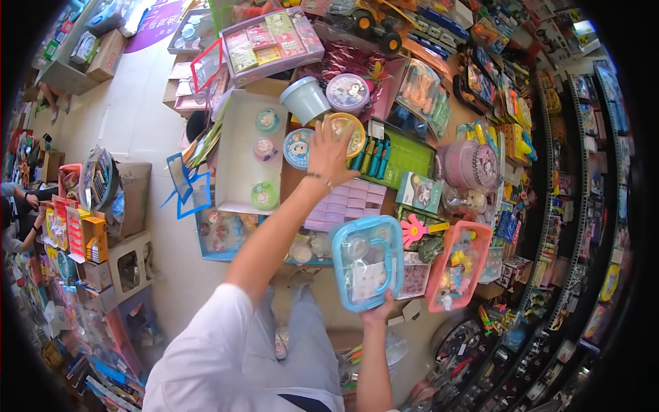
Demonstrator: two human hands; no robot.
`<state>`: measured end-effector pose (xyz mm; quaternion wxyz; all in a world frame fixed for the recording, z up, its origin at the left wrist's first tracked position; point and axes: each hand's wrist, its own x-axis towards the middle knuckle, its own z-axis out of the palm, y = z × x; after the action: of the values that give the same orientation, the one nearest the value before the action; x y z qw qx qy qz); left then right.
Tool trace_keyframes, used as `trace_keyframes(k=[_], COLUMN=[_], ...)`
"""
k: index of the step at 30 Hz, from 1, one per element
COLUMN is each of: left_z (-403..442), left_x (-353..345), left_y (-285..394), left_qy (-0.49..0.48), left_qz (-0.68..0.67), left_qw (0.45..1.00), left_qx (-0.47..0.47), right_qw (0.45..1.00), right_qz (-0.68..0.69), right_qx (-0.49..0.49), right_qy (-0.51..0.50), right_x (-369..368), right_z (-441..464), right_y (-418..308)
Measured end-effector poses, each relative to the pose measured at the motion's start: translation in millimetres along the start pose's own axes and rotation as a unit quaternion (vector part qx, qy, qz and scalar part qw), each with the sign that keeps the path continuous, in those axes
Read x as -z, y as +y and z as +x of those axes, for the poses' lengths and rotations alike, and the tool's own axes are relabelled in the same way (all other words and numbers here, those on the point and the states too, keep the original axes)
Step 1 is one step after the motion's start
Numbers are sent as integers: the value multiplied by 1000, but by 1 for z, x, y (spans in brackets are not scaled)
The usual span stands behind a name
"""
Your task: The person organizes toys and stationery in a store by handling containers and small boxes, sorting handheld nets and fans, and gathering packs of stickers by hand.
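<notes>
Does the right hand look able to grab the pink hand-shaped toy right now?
Probably not: the right hand is holding the blue case. The pink hand-shaped toy shows uncovered beside it, so freeing that hand would likely suffice.

3 sm. pots (264, 196) in wht. box (237, 165); 3 tubs (295, 147) (purple, blue, yel. lids); 1 blue-rimmed case (339, 268); 1 pink toy hand (412, 231).

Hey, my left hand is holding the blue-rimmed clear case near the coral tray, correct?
Not quite: the head view shows your right hand holding the blue-rimmed clear case near the coral tray. Your left hand is at the yellow round tub.
</notes>
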<state>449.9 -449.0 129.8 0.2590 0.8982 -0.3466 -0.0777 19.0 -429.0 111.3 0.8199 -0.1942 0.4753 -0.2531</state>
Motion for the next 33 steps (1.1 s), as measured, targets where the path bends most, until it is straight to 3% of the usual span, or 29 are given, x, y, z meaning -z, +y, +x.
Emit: trace_keyframes(k=[4,6,8,12,16,20,26,33], left_z=[44,50,45,7,-87,-197,-290,-269], left_x=[-40,-58,-49,7,64,71,55,58], left_y=[-8,-19,-17,-9,-35,-83,-76,-59], left_qy=[-8,9,18,127,167,169,98,131], left_qz=[118,110,69,-28,-181,-104,-114,-87], left_qw=[993,993,996,989,966,959,956,969], left_qx=[-13,-39,-48,-73,72,201,251,189], right_qw=[998,992,991,994,993,984,994,997], right_qz=[-15,-22,-9,2,82,163,99,42], right_qx=[-21,-24,-31,-48,-50,-49,-26,-56], right_qy=[50,120,129,98,73,54,47,45], right_x=[-8,-3,7,28,9,-8,-21,-35], right_z=[-6,-18,-13,11,34,44,48,35], right_y=[-16,-14,-12,-9,-12,-12,-13,2])
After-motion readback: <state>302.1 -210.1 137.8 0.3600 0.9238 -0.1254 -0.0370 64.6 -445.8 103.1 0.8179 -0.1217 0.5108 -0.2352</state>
